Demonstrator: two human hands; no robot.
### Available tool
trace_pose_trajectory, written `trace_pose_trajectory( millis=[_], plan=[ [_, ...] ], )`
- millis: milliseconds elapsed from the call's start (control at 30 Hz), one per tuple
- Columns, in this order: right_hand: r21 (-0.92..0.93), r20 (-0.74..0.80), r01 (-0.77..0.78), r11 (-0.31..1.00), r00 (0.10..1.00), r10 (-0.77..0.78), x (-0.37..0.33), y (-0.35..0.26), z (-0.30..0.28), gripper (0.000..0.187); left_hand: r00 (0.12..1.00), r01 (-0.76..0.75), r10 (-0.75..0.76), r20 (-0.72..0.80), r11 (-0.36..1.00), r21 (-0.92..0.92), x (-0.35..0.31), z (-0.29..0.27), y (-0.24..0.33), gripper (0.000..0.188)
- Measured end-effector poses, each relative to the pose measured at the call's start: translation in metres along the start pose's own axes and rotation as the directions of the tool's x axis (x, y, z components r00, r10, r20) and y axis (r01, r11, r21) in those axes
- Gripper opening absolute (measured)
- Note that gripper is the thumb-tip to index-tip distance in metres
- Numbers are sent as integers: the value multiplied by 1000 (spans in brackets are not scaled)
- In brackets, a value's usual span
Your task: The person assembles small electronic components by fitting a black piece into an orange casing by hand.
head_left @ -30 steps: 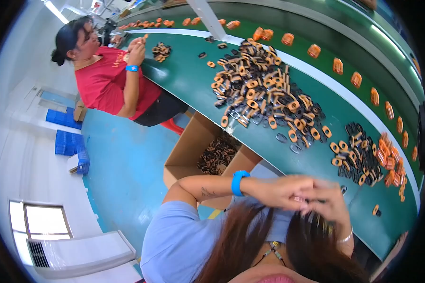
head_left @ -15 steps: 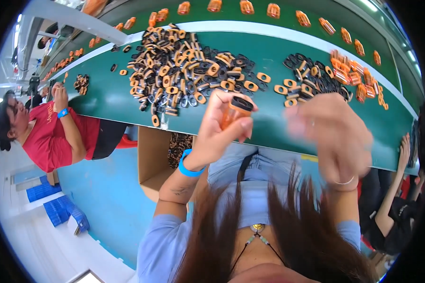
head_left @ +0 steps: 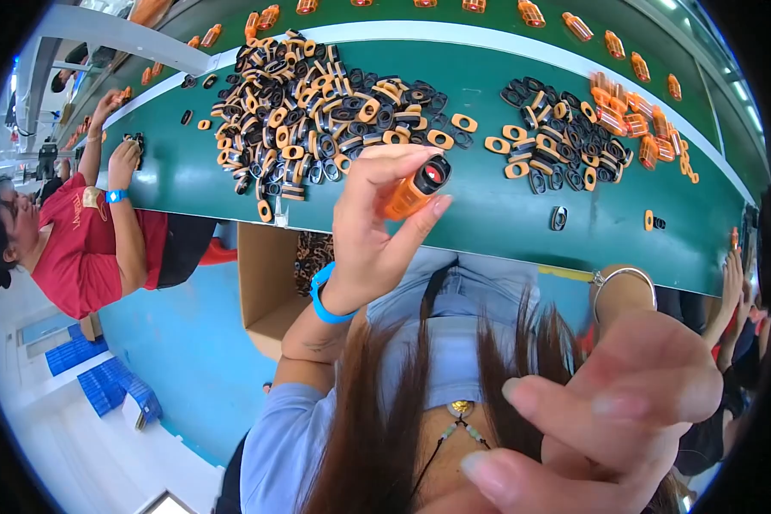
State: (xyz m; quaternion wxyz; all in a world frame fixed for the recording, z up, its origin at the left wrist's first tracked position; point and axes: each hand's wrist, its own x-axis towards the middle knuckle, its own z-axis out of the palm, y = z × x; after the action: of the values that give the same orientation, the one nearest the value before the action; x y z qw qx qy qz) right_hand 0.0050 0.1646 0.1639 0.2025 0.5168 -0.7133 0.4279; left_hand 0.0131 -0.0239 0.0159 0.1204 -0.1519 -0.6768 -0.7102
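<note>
My left hand [head_left: 370,227] is closed round a translucent orange bottle-shaped piece [head_left: 400,206]. A black oval collar tops the piece, with a small red and white spot inside it, and this end tilts up toward me. My right hand [head_left: 617,420] is raised close to the camera at the lower right, its thumb and fingers apart and nothing visible in them. On the green belt beyond the hands lie a large heap of black and tan oval rings [head_left: 291,120] and a smaller heap [head_left: 565,141] to its right. Orange pieces [head_left: 638,116] lie beside the smaller heap.
One black ring [head_left: 558,218] and a tan-and-black pair [head_left: 649,220] lie near the belt's front edge. Orange pieces stand spaced along the far belt [head_left: 488,26]. An open carton [head_left: 261,283] is below on the left. A person in red [head_left: 94,240] works at left; another person's hand [head_left: 732,283] shows at right.
My right hand has come down and back from above the belt, close to the camera. My left hand has turned the orange piece so its black end faces me. The co-worker's arm has reached out.
</note>
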Motion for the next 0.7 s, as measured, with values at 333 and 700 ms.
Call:
trace_pose_trajectory(
  millis=[333, 700],
  plan=[
    [310, -43, -523, 794, 827, 561, -63, 60, 31, 19, 969, -246, 217, 118, 904, 351, 9, 9, 18, 40],
    [739, 284, -640, 210, 579, 764, -87, 68, 56, 42, 918, -394, 324, 228, 811, 433, 4, 11, 9, 39]
  ],
)
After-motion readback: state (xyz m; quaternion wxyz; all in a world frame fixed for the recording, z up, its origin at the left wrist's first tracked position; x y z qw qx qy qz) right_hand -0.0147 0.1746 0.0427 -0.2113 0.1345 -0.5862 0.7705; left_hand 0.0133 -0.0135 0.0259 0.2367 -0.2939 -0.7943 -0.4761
